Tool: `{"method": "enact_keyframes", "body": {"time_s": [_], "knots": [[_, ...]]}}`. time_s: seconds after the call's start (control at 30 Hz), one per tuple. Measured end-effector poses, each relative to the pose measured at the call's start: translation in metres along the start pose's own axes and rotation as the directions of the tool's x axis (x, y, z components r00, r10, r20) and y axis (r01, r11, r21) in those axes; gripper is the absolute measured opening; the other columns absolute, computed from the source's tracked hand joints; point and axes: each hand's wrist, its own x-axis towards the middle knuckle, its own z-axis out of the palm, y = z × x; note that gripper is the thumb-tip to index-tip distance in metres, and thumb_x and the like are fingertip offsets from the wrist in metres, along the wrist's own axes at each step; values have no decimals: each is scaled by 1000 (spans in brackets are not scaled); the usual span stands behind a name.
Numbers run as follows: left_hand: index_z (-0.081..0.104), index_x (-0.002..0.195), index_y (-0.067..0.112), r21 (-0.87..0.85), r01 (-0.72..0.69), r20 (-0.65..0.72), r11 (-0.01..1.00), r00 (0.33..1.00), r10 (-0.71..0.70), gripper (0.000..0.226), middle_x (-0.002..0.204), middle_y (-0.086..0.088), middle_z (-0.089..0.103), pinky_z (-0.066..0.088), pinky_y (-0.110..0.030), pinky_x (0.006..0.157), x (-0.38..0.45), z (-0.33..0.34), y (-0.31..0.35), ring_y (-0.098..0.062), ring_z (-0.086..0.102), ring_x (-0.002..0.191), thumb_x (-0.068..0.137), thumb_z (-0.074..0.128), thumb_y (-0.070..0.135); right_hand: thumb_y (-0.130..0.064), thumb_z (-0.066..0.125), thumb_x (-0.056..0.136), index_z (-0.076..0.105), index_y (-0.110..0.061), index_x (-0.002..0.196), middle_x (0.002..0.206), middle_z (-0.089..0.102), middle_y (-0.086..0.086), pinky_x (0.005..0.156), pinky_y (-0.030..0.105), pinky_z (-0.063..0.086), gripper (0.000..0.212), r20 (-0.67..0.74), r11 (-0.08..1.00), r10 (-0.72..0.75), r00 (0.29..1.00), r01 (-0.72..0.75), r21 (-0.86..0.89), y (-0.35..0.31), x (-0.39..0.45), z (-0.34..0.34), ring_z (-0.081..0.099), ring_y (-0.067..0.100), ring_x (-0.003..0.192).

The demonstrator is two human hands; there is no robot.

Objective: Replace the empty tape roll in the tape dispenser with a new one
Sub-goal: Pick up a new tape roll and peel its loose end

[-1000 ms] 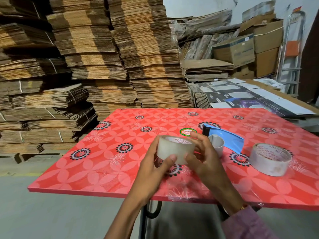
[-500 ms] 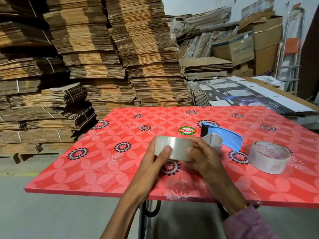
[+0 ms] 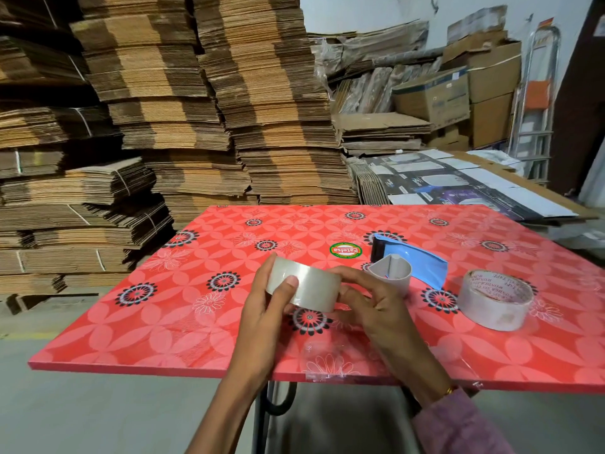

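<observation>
A clear tape roll is held between both hands above the red table, its side turned toward me. My left hand grips its left end with the thumb on the tape face. My right hand holds the right end. Just behind my right hand lies the blue tape dispenser with its grey hub bare. A second tape roll rests flat on the table to the right.
Tall stacks of flattened cardboard fill the space behind and left of the table. Printed flat boxes lie at the back right, with cartons and a stepladder beyond. Scraps of clear tape stick to the table's near edge.
The clear roll has been turned in my hands, from its open core facing up to its side facing me, and lowered slightly toward the table.
</observation>
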Motion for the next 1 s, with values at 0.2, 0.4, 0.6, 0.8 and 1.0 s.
{"method": "enact_keyframes", "body": {"time_s": [0.2,0.4,0.6,0.8,1.0], "knots": [[38,145,47,114,-21,85,993,996,11,90,134,6,62,54,-38,101,-5,0,-2,-13,66,116,66,81,53,-18,65,97,75,-25,105,111,72,11,71,28,59,14,30,997,-15,999,18,-79,0,-2,-2,74,14,88],[37,145,48,209,-28,72,978,997,13,89,126,17,62,55,-26,90,-7,2,0,-5,66,107,65,76,61,-39,68,78,71,-36,103,111,64,25,72,37,59,25,37,980,3,999,4,-199,6,0,-2,72,14,78],[49,139,41,83,25,32,996,999,-27,74,130,-3,67,49,-60,105,-3,0,2,-32,66,118,73,79,56,-3,57,96,75,-21,108,116,58,14,71,25,59,28,52,991,-49,997,55,-118,7,1,-4,70,8,89],[55,133,37,45,49,-1,998,999,-49,67,129,-4,67,45,-64,107,0,-1,2,-32,64,121,74,78,59,-1,48,102,75,-19,115,113,65,7,69,44,57,35,91,988,-39,995,52,-146,11,2,-8,68,32,92],[65,115,33,-16,73,-56,997,996,-73,50,109,-4,71,50,-49,91,2,3,3,-27,65,97,75,67,63,6,44,102,75,-17,114,90,65,9,53,29,52,40,117,991,-16,993,31,-129,6,0,-5,62,15,62]]}}
